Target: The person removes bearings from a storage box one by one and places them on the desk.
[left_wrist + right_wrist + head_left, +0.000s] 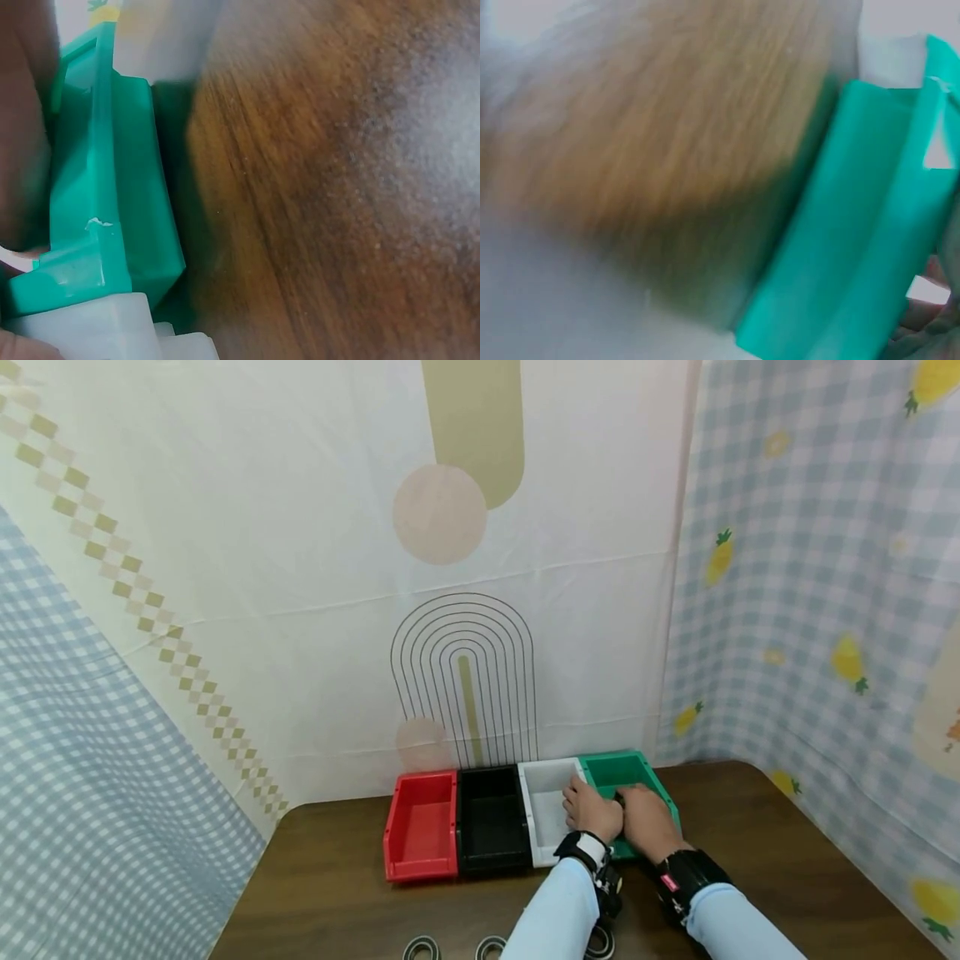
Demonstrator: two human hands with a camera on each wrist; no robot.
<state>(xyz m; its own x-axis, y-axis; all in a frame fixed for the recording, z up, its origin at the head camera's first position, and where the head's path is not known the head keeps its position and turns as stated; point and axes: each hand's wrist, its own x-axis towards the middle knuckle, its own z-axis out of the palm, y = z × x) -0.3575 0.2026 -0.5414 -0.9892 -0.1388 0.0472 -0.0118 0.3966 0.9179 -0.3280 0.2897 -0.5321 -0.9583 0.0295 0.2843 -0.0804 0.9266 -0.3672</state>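
Observation:
My left hand (592,810) lies over the right wall of the white bin (546,802), its fingers reaching into that bin. Low in the left wrist view, a fingertip (28,349) shows at the white plastic. My right hand (651,822) is close beside it, over the green bin (621,765), with the fingers hanging down inside. In the right wrist view some fingers (922,322) show behind the green wall. A small dark patch shows between the two hands; I cannot tell what it is. Both thumbs are hidden in the head view.
A black bin (492,818) and a red bin (422,827) stand left of the white one in a row against the back cloth. Metal ring bearings (422,946) lie near the front of the brown table (337,868). Patterned curtains (810,610) hang along the sides.

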